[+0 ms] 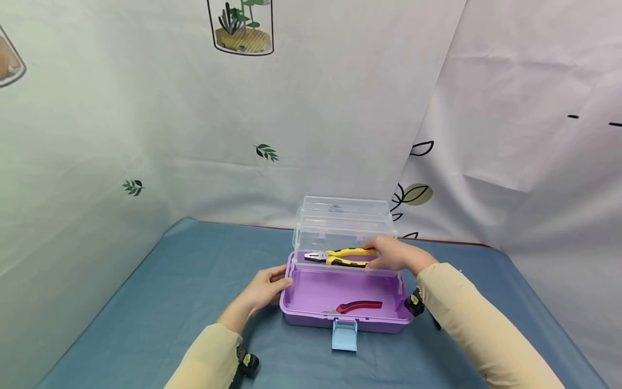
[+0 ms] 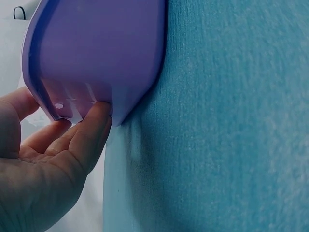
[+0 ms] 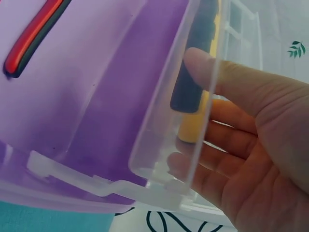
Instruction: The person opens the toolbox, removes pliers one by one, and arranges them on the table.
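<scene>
A purple toolbox [image 1: 316, 286] stands open, its clear inner tray [image 3: 149, 140] raised at the back. My left hand [image 1: 264, 286] pinches the box's left side, thumb over the rim and fingers against the outer wall [image 2: 96, 43]. Yellow-and-black combination pliers [image 1: 351, 252] lie level in the clear tray, jaws toward the left. My right hand [image 1: 394, 254] holds them by the handle ends; in the right wrist view its thumb presses the black side of one handle [image 3: 186, 94]. Red-handled pliers [image 1: 359, 305] lie on the box floor, their tip partly hidden by the front wall.
A light blue latch [image 1: 344, 336] hangs down at the box's front. The clear lid [image 1: 346, 205] stands up behind the tray, near the printed white backdrop [image 1: 218, 194]. Blue cloth [image 1: 194, 265] covers the table around the box.
</scene>
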Demonstrator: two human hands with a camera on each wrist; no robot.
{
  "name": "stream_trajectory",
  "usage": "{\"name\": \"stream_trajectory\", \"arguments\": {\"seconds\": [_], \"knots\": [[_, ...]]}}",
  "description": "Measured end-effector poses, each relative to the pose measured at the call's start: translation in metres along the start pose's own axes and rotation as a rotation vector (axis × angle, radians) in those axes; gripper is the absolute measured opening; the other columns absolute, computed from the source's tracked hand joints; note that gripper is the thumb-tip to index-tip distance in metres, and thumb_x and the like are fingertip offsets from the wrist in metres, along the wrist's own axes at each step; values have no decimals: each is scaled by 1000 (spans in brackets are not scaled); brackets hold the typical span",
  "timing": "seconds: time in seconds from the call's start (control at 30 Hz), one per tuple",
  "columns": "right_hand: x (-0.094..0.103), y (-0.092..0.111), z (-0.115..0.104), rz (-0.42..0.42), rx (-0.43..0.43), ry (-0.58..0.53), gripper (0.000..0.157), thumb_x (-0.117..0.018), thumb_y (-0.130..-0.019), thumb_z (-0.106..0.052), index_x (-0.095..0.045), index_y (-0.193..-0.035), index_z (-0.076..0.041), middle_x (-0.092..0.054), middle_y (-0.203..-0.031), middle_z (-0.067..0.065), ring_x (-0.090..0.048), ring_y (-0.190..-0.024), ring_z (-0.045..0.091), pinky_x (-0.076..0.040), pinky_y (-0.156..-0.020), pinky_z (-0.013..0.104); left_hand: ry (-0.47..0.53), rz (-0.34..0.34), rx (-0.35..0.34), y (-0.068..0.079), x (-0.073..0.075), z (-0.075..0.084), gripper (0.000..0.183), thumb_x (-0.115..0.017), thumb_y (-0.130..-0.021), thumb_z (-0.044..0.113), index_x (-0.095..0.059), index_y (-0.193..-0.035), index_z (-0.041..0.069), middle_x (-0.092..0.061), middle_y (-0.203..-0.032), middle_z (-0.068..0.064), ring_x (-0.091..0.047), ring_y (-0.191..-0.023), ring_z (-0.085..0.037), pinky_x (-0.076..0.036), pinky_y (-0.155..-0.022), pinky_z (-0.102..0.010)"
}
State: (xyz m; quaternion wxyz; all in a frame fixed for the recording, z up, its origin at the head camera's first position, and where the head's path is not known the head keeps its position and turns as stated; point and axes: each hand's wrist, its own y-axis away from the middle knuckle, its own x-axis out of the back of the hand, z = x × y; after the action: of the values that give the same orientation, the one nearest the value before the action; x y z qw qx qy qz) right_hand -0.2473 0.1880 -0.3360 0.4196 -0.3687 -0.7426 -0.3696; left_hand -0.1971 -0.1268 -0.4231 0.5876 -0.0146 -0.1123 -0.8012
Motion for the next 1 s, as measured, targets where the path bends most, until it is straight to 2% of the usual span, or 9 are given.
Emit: {"name": "stream_trajectory", "arguments": {"seconds": [0.13,0.23,0.3,0.37,0.53,0.7,0.77,0.9,1.0], "knots": [[4,1,2,-25,44,-15,46,-70,-84,-20,-60,-124,-1,-66,-112,7,-59,-99,20,-50,-90,41,0,-6,2,0,-1,-2,54,-53,-95,12,-35,-143,-5,-49,-135,-30,-57,-114,-39,-56,-82,-43],[8,2,4,-62,66,-71,35,-70,-84,-20,-66,-115,-5,-67,-97,2,-56,-83,15,-50,-78,34,2,-7,4,0,-2,-4,54,-54,-95,12,-35,-143,-5,-48,-135,-30,-57,-114,-39,-56,-81,-44],[11,4,4,-91,74,-113,30,-69,-84,-22,-69,-110,-6,-67,-92,0,-57,-79,13,-50,-74,31,4,-7,5,0,-1,-4,55,-54,-95,12,-35,-143,-5,-48,-135,-30,-57,-114,-39,-56,-81,-44],[13,6,3,-115,67,-147,28,-69,-84,-24,-70,-106,-7,-68,-91,0,-58,-79,12,-51,-74,31,4,-6,3,0,-1,-4,55,-54,-95,12,-35,-143,-5,-48,-135,-30,-57,-114,-39,-56,-81,-43],[15,9,-1,-133,49,-146,36,-70,-81,-27,-69,-109,-5,-69,-95,1,-61,-83,12,-54,-79,33,4,-5,-5,0,1,-4,55,-55,-94,13,-35,-142,-5,-49,-134,-30,-58,-114,-38,-57,-81,-42],[10,9,-2,-139,51,-145,30,-71,-79,-25,-72,-103,-7,-69,-88,0,-59,-76,12,-52,-73,29,8,-7,-6,-1,2,-4,55,-55,-95,13,-35,-142,-6,-49,-134,-30,-57,-115,-38,-56,-82,-42],[9,9,-1,-136,48,-154,32,-73,-79,-27,-72,-105,-7,-69,-88,-1,-59,-76,12,-52,-72,29,12,-9,-4,-1,2,-5,55,-55,-94,13,-35,-142,-6,-49,-134,-30,-57,-115,-38,-56,-83,-42],[6,10,1,-108,45,-179,44,-74,-79,-30,-67,-113,-3,-68,-92,1,-58,-78,13,-51,-73,30,16,-10,-2,-1,2,-4,56,-55,-94,13,-35,-143,-6,-49,-134,-30,-57,-115,-38,-56,-83,-42],[3,12,4,-53,46,-193,47,-75,-77,-31,-64,-113,-2,-64,-91,2,-55,-78,15,-49,-70,30,17,-10,-3,-1,2,-4,55,-54,-95,13,-34,-143,-5,-49,-135,-30,-56,-115,-38,-56,-83,-42]]}}
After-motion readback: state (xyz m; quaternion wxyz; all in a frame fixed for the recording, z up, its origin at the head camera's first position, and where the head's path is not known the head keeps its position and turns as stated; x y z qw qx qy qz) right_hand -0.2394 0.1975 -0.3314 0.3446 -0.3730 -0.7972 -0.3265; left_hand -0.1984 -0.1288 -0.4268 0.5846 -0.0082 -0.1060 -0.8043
